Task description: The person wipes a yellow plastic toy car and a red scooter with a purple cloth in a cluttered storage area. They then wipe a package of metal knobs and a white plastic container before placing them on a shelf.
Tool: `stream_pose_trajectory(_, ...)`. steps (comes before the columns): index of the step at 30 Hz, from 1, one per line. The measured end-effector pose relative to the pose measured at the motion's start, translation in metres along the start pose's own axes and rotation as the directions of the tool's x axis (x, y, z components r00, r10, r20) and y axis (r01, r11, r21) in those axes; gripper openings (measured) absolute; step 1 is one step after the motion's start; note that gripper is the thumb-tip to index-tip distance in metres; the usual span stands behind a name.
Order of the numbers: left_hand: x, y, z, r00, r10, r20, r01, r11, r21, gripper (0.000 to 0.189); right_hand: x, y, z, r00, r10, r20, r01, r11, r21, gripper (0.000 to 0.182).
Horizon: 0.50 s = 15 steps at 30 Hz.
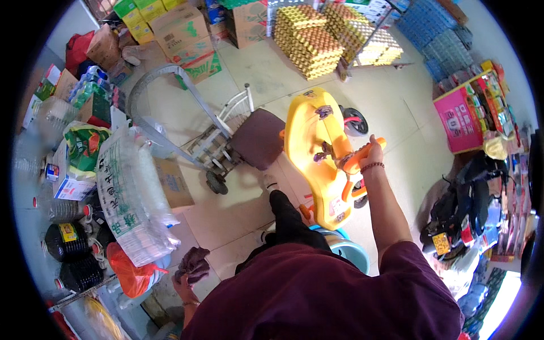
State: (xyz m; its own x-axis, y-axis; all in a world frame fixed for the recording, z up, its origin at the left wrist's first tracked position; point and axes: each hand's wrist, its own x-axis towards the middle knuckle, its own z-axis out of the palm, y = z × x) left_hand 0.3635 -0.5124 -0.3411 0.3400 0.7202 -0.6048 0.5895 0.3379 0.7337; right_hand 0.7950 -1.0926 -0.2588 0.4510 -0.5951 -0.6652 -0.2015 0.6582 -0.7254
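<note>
My right hand [371, 155] is closed around the orange handlebar [355, 162] of a yellow plastic ride-on swing car [312, 168]. The car is tipped, with its wheels turned to the right and its seat side to the left. Dark decorations or marks show on its body. In my left hand [184, 288], low on the left, is a crumpled dark purple cloth [194, 265], held apart from the car. Below the car's near end stand light-blue basins [352, 253], partly hidden by my shirt. A brown seat [258, 139] is close to the car's left side.
Left of the seat stands a metal hand truck [191, 144]. Stacked egg trays [312, 46] and cardboard boxes [180, 29] line the back. Wrapped plastic bags [131, 195] and dark bottles [68, 242] crowd the left. A pink display box [459, 121] and black backpack [459, 208] are right.
</note>
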Motion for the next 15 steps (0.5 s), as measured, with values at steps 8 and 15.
stream_pose_trajectory(8,0.01,-0.027,-0.011,0.982,-0.084,-0.171,0.095,0.994,0.057,0.078,0.159,0.035,0.092,0.997,-0.038,-0.07,0.034,0.998,-0.058,0.041)
stream_pose_trajectory(15,0.009,-0.005,0.043,0.955,-0.176,-0.237,0.2,0.977,0.081,0.069,0.214,0.053,0.178,0.995,0.01,-0.103,-0.027,0.985,-0.17,0.046)
